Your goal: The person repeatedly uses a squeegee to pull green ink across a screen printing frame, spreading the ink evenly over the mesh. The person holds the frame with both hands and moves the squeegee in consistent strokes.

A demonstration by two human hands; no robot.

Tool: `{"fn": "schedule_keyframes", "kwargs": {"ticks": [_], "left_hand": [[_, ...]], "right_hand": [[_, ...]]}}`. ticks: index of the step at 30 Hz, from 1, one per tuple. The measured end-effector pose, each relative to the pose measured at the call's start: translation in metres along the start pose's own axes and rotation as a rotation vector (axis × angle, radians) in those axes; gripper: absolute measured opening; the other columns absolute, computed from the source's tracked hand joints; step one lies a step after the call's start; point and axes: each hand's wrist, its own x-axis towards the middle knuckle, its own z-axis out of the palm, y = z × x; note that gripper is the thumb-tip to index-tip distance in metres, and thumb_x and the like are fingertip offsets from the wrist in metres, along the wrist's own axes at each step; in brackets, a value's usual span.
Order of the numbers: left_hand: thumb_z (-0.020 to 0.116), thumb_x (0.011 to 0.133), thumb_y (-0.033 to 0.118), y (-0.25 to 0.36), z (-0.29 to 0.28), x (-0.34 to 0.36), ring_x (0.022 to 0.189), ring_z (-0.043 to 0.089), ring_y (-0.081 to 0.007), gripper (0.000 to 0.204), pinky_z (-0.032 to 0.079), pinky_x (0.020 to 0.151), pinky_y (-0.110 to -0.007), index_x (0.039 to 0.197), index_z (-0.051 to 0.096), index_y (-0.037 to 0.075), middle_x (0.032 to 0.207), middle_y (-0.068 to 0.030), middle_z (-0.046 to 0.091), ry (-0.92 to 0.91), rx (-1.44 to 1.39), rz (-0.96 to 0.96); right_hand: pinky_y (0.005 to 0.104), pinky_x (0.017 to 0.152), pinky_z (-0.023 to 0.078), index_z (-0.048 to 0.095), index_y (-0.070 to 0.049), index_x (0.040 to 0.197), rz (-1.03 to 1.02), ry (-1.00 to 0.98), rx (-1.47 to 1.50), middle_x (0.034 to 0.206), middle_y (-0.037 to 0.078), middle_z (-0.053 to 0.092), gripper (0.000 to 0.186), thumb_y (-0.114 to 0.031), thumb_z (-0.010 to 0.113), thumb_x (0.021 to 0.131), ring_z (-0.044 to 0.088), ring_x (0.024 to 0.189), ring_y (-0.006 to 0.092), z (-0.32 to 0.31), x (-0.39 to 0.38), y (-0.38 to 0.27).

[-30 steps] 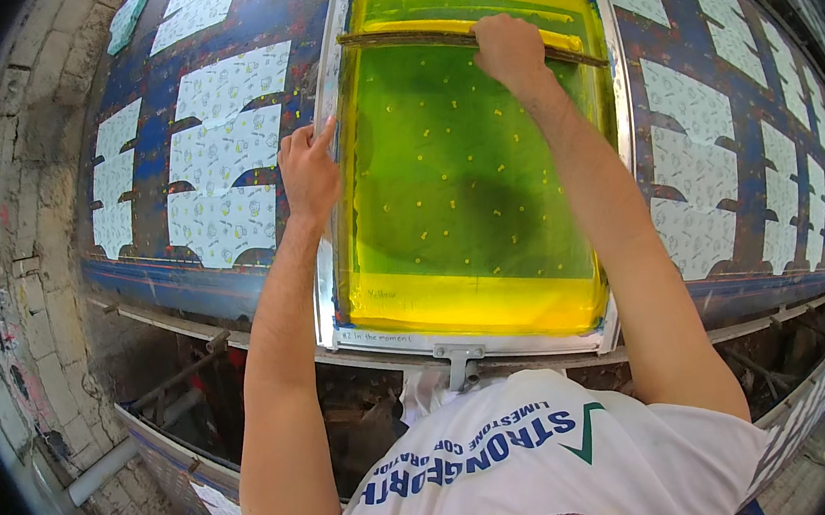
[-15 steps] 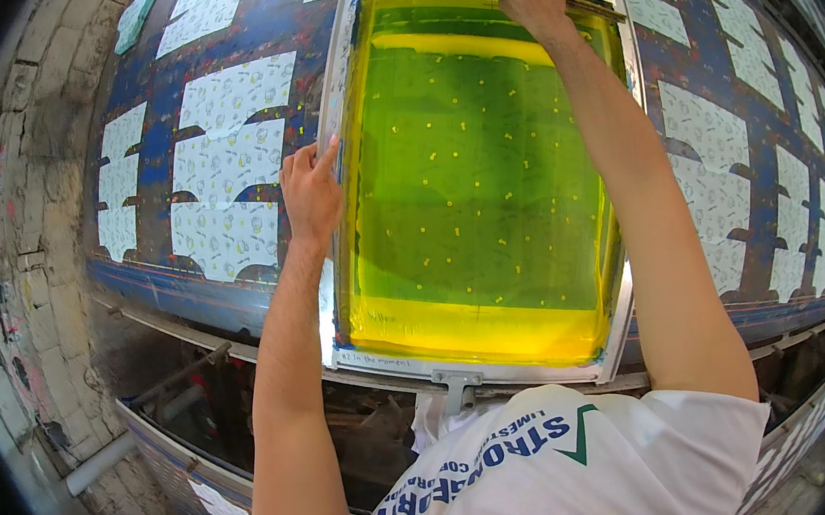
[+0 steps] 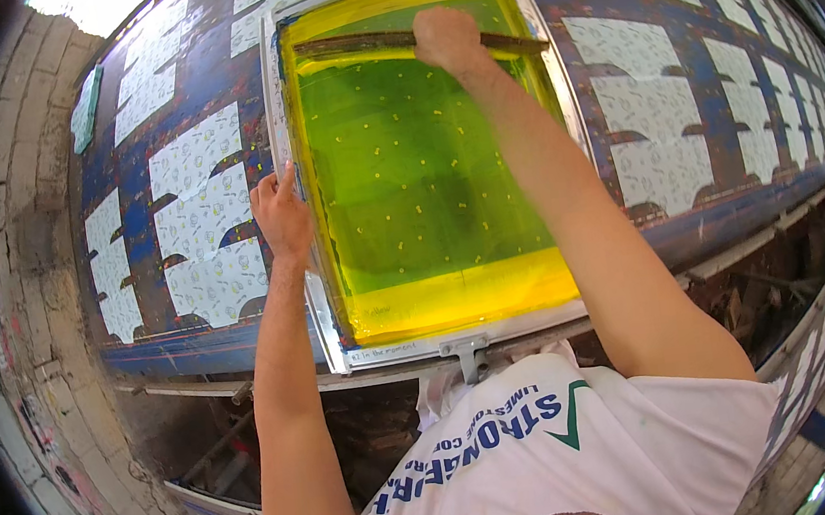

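A silk-screen printing frame [image 3: 310, 313] with a pale metal rim lies on the long table in front of me. Its yellow-green mesh [image 3: 425, 186] is dotted with small yellow marks, and bright yellow ink [image 3: 467, 297] bands the near end. My right hand [image 3: 448, 41] is closed around a dark, long squeegee [image 3: 350, 45], which spans the mesh near its far end. At the frame's left side is my left hand [image 3: 283, 213], index finger stretched along the rim and the other fingers curled against it; its thumb is hidden.
Printed white cloth pieces [image 3: 202, 219] lie in rows on the blue, stained table [image 3: 157, 357], on both sides of the frame. A metal bracket [image 3: 465, 353] joins the frame's near edge by the table rail. A block wall [image 3: 25, 298] runs along the left.
My right hand and the squeegee have come away from the frame's far edge toward me, leaving yellow mesh behind. The left hand stays at the rim. The whole view has shifted.
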Motion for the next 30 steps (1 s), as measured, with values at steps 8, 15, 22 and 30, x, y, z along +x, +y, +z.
{"fn": "schedule_keyframes", "kwargs": {"ticks": [8,15,22,30], "left_hand": [[0.064,0.089,-0.002,-0.012,0.01,-0.003,0.104,0.062,-0.0354,0.047,0.051,0.093,-0.047,0.13,0.078,0.017,0.111,-0.0132,0.069,0.07,0.021,0.071],[0.065,0.09,0.01,-0.016,0.016,-0.001,0.103,0.062,-0.0351,0.046,0.051,0.091,-0.047,0.132,0.077,0.023,0.11,-0.0123,0.068,0.048,0.05,0.057],[0.063,0.098,0.018,-0.017,0.022,-0.007,0.105,0.062,-0.0353,0.037,0.052,0.093,-0.052,0.132,0.076,0.024,0.113,-0.0124,0.069,0.102,0.004,0.05],[0.07,0.093,0.041,-0.011,0.019,-0.004,0.118,0.058,-0.0373,0.047,0.048,0.102,-0.055,0.138,0.073,0.026,0.121,-0.0142,0.066,0.019,-0.007,-0.037]], "right_hand": [[0.052,0.076,0.062,0.081,-0.001,0.092,0.196,-0.14,0.005,0.094,0.024,0.077,0.018,-0.012,0.076,0.078,0.077,0.089,0.0415,-0.014,-0.142,-0.04],[0.0511,0.077,0.061,0.081,-0.009,0.096,-0.015,-0.108,0.023,0.093,0.017,0.077,0.021,-0.009,0.075,0.075,0.075,0.09,0.04,-0.01,-0.28,-0.07],[0.0517,0.079,0.059,0.08,-0.012,0.104,-0.086,-0.096,0.063,0.095,0.013,0.074,0.029,-0.005,0.074,0.076,0.072,0.095,0.0365,-0.015,-0.391,-0.098],[0.052,0.081,0.059,0.08,-0.012,0.107,-0.093,-0.242,0.015,0.098,0.013,0.075,0.033,-0.005,0.074,0.076,0.072,0.1,0.0368,-0.027,-0.379,-0.092]]}}
